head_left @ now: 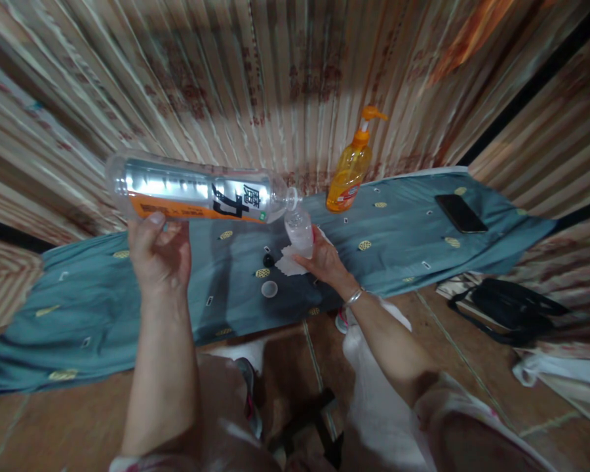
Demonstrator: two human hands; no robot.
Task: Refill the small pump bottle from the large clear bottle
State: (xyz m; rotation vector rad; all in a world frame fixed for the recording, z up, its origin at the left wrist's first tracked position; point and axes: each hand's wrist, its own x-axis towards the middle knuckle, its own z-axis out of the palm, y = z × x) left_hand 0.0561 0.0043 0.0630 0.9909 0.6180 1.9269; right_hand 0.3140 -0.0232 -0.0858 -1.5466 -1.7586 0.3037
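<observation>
Behind everything hangs a striped curtain (201, 78), with a teal cloth (98, 301) spread before it. Above the cloth, my left hand (160, 252) grips the large bottle (187, 187) sideways, fingers curled beneath, thumb against its label. Its neck meets the top of the small bottle (299, 229); whether the rims touch, I can't tell. An orange pump bottle (349, 177) stands beyond my right hand (327, 259), whose thumb and fingers clasp the small bottle's lower part with white tissue (290, 262). Nearer me lies a round translucent disc (269, 289).
</observation>
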